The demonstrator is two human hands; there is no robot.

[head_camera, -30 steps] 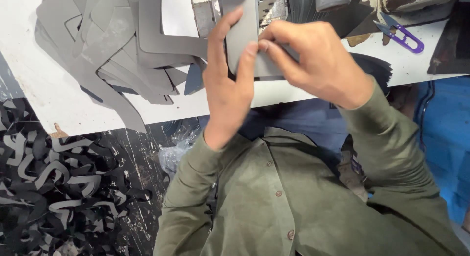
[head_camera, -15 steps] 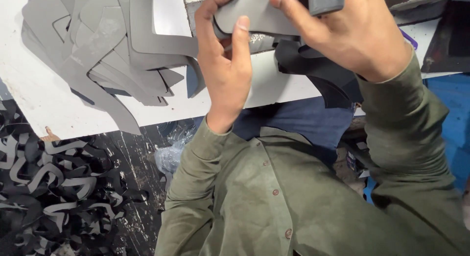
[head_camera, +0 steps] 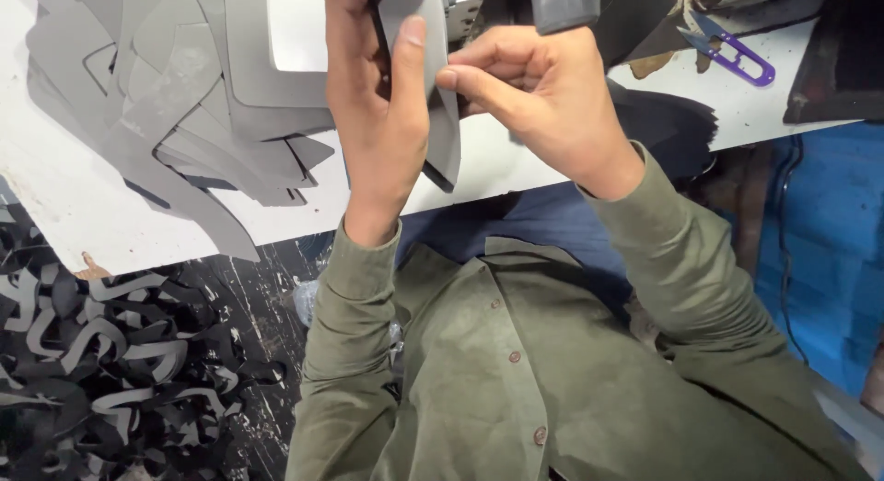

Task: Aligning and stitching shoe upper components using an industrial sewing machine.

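The left hand (head_camera: 378, 104) grips a smooth, flat grey cutout (head_camera: 440, 85) at 12 o'clock, thumb pressed on its face, fingers wrapped behind. The right hand (head_camera: 543, 99) pinches its edge from 1 o'clock. Matte grey pieces (head_camera: 184, 104) pile on the white bench (head_camera: 83, 205) at 10; purple snips (head_camera: 737, 53) lie at 2; curled scraps (head_camera: 101, 370) litter the floor at 8.

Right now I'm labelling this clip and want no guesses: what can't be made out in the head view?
- Grey piece: its top is cut off by the upper frame edge; the left hand covers its left side.
- Right hand: its fingertips hide where it meets the piece.
- Dark block: cropped at the top, kind unclear.
- Purple snips: small, blades hard to see.
- Grey cutouts: overlapping, count unclear.
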